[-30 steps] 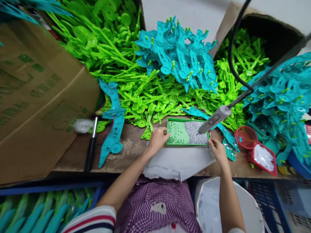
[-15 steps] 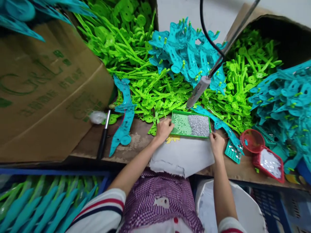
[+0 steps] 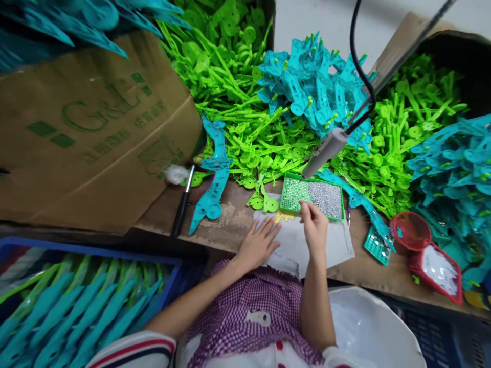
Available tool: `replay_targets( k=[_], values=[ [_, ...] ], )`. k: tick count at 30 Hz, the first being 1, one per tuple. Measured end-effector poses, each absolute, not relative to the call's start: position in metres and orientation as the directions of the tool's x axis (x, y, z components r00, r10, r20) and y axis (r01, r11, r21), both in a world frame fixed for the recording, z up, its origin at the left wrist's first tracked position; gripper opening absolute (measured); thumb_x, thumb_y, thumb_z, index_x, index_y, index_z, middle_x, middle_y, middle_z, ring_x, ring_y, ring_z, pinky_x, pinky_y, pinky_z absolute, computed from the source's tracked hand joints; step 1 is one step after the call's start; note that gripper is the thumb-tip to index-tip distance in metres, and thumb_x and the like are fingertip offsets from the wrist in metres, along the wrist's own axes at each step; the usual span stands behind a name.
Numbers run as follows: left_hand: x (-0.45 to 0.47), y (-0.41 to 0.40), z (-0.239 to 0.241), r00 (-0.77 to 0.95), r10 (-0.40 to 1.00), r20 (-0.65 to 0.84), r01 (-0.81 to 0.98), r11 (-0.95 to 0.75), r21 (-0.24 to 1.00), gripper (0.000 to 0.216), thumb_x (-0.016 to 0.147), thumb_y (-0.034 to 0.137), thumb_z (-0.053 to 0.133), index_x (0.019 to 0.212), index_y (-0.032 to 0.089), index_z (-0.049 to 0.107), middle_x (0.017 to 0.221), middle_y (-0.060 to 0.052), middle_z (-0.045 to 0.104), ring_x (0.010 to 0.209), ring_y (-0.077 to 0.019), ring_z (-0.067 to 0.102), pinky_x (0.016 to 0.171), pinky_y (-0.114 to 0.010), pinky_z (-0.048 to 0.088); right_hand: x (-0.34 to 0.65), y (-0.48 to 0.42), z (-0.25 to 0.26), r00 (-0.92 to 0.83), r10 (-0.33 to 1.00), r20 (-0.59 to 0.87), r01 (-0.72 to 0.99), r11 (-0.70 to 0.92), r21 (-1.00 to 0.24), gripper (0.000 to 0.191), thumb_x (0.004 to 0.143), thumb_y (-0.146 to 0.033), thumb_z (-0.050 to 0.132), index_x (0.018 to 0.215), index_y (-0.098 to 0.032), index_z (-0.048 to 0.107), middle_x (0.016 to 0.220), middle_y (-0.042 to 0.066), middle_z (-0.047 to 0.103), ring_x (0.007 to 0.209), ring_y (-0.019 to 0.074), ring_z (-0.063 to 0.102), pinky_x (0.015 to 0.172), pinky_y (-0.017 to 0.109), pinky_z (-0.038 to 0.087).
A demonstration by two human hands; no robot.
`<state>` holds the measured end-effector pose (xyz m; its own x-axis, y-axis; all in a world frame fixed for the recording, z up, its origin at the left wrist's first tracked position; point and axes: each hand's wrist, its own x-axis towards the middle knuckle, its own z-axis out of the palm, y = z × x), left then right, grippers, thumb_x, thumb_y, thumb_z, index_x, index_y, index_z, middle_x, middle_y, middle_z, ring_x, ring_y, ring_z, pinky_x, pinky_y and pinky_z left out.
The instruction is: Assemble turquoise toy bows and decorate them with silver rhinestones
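Note:
A green screw tray (image 3: 312,197) lies on the wooden bench, half filled with small silver screws. My right hand (image 3: 313,224) rests at the tray's near edge, fingers curled at the rim; whether they hold anything is hidden. My left hand (image 3: 260,241) lies flat and open on a white cloth (image 3: 333,245) in front of the tray. A grey hanging screwdriver (image 3: 326,151) on a black cable dangles just above the tray's far left corner. A yellow plastic piece (image 3: 283,216) peeks out beside the tray.
Heaps of green plastic parts (image 3: 245,128) and teal parts (image 3: 314,87) cover the back of the bench. A cardboard box (image 3: 92,133) stands at left, a black-handled tool (image 3: 182,202) beside it. Red containers (image 3: 433,263) sit at right, a white bag (image 3: 368,327) below.
My left hand let go of the tray's left edge and dropped flat onto the cloth. My right hand moved from the tray's right corner to its near edge. The view shifted left.

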<state>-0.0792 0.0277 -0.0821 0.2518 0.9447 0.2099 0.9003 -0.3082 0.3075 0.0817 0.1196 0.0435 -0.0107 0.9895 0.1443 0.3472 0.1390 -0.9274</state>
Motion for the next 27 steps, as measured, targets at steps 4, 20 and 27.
replay_targets(
  k=[4, 20, 27],
  values=[
    [-0.091, 0.025, -0.077, 0.262, 0.917, 0.3, 0.87, -0.359, 0.338, 0.052, 0.103, 0.037, 0.045, 0.152, 0.022, 0.043, 0.159, -0.012, 0.04, 0.149, -0.0273, 0.035, 0.121, -0.051, 0.029, 0.032, 0.133, 0.075, -0.158, 0.963, 0.217, 0.143, 0.24, -0.96, 0.036, 0.095, -0.049, 0.056, 0.107, -0.021, 0.075, 0.092, 0.004, 0.073, 0.071, 0.0132, 0.061, 0.067, 0.026, 0.049],
    [-0.251, 0.061, -0.037, -0.445, 0.884, 0.142, 0.797, 0.318, 0.514, 0.079, 0.083, 0.052, 0.059, 0.152, 0.016, 0.042, 0.126, -0.016, 0.057, 0.114, -0.034, 0.059, 0.099, -0.046, 0.048, 0.052, 0.057, 0.008, -0.496, 0.867, -0.052, 0.244, 0.082, -0.966, 0.033, 0.096, -0.046, 0.056, 0.103, -0.021, 0.076, 0.087, 0.004, 0.075, 0.08, 0.0168, 0.067, 0.073, 0.028, 0.05],
    [-0.194, 0.038, -0.043, -0.56, 0.814, 0.157, 0.462, 0.15, 0.874, 0.07, 0.088, 0.048, 0.057, 0.15, 0.017, 0.045, 0.124, -0.012, 0.063, 0.106, -0.0252, 0.065, 0.096, -0.041, 0.054, 0.05, 0.035, 0.001, -0.6, 0.797, -0.063, 0.261, 0.121, -0.958, 0.032, 0.098, -0.045, 0.053, 0.103, -0.024, 0.076, 0.094, 0.002, 0.076, 0.085, 0.0172, 0.068, 0.078, 0.028, 0.049]
  ],
)
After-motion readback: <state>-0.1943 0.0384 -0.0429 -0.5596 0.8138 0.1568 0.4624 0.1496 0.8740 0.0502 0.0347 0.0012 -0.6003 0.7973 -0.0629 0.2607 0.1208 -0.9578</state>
